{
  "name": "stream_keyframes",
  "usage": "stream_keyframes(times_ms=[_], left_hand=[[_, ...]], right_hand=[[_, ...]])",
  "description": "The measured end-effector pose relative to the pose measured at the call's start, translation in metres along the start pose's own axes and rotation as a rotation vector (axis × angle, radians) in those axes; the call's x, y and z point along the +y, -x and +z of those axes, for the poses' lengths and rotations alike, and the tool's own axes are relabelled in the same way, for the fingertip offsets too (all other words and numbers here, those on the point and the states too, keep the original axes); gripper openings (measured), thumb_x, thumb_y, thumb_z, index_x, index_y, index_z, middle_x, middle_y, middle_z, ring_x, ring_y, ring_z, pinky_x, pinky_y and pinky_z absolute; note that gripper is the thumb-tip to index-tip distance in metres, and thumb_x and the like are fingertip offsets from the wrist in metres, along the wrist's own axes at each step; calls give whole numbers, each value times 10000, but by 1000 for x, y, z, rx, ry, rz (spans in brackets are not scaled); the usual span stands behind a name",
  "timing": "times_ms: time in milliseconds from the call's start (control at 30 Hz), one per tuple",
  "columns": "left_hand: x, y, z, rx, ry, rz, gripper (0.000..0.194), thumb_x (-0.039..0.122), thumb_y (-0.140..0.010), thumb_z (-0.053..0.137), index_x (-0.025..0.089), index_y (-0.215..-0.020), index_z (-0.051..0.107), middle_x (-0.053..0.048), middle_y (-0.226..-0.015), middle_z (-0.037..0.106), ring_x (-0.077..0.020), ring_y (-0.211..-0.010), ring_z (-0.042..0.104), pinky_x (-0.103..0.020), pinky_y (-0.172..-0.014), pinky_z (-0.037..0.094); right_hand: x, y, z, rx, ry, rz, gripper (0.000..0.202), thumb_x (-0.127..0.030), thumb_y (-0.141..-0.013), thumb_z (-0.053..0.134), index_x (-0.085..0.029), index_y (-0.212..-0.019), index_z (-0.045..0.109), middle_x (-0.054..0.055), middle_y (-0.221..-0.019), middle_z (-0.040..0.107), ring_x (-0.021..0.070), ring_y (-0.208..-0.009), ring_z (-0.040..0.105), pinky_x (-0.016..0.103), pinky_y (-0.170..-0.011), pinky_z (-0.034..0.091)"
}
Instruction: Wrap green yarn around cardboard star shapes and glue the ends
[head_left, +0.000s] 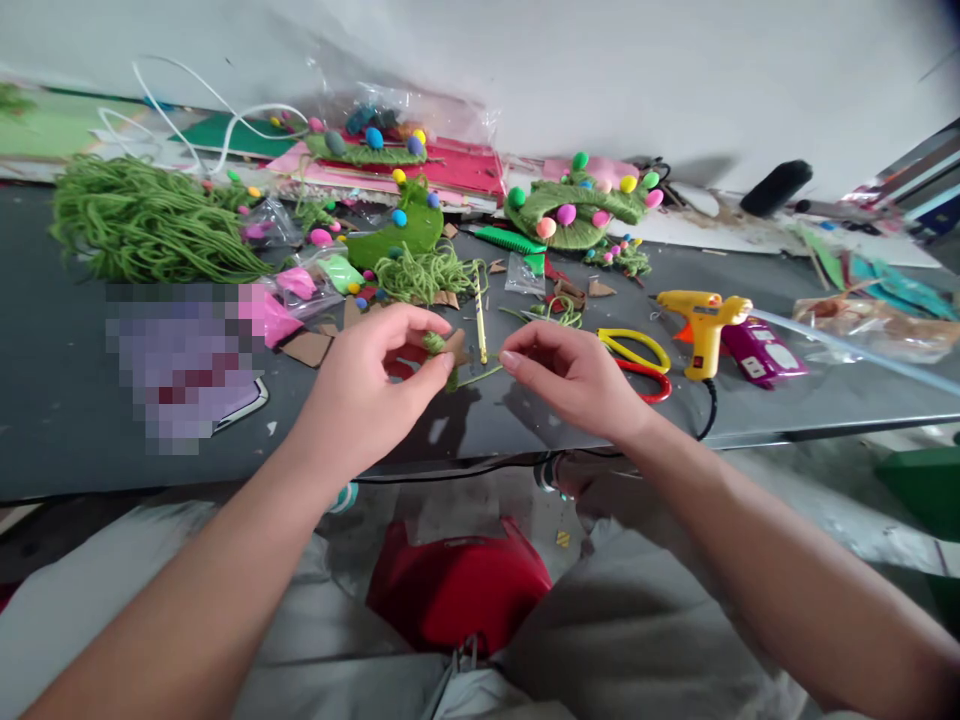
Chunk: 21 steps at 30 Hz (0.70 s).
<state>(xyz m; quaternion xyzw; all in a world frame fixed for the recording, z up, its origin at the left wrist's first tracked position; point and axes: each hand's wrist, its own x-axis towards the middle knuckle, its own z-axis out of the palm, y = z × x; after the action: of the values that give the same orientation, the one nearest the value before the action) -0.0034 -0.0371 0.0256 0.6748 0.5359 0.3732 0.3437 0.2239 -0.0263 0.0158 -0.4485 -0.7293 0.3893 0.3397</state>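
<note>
Near the table's front edge, my left hand (375, 390) is closed in a pinch on a small brown cardboard piece (457, 346) partly wrapped in green yarn. A single strand of yarn (480, 377) runs from this piece across to my right hand (570, 378), whose thumb and forefinger are closed on it. Just behind the strand lies a striped pencil (480, 318). Beside my right hand are scissors with a yellow and a red handle loop (658, 385); their blades are hidden. A tangle of green yarn (424, 272) sits behind my left hand.
At right rest a yellow glue gun (701, 330) with a black cord and a purple packet (765, 352). A big green yarn bundle (150, 225) lies at left, above a blurred-out item. Yarn-covered shapes with coloured pompoms (577, 212) stand at the back. Cardboard scraps (307, 348) lie about.
</note>
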Motion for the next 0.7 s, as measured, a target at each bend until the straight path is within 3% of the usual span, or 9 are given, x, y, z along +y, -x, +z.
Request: stream_keyframes(times_ms=[233, 467, 567, 700], left_hand=[[2, 4, 12, -79, -73, 92, 268, 252, -870, 705, 254, -1135, 665, -29, -1040, 766, -212, -907, 719, -341, -810, 565], [0, 2, 15, -73, -280, 250, 360, 175, -864, 671, 219, -1222, 657, -74, -1217, 664, -178, -846, 703, -338, -828, 568], [-1, 2, 19, -70, -336, 324, 276, 172, -894, 640, 205, -1162, 697, -80, -1202, 649, -188, -923, 696, -327, -869, 556], [-4, 1, 23, -58, -349, 387, 170, 148, -908, 621, 165, -1033, 735, -73, -1102, 667, -189, -938, 684, -308, -840, 541]], right_hand=[[-3, 0, 6, 106, 56, -17, 221, -393, -941, 655, -180, -905, 700, 3, -749, 634, 109, -614, 481, 252, -538, 376], [-5, 8, 8, 75, 185, 2, 181, -335, -942, 632, -183, -890, 715, -31, -618, 537, 100, -554, 412, 256, -538, 343], [-7, 10, 10, 74, 271, -21, 141, -288, -934, 628, -188, -896, 721, -36, -609, 528, 102, -559, 431, 258, -563, 352], [-6, 10, 11, 94, 408, -102, 135, -248, -927, 625, -180, -922, 741, 6, -747, 662, 125, -658, 540, 263, -616, 384]])
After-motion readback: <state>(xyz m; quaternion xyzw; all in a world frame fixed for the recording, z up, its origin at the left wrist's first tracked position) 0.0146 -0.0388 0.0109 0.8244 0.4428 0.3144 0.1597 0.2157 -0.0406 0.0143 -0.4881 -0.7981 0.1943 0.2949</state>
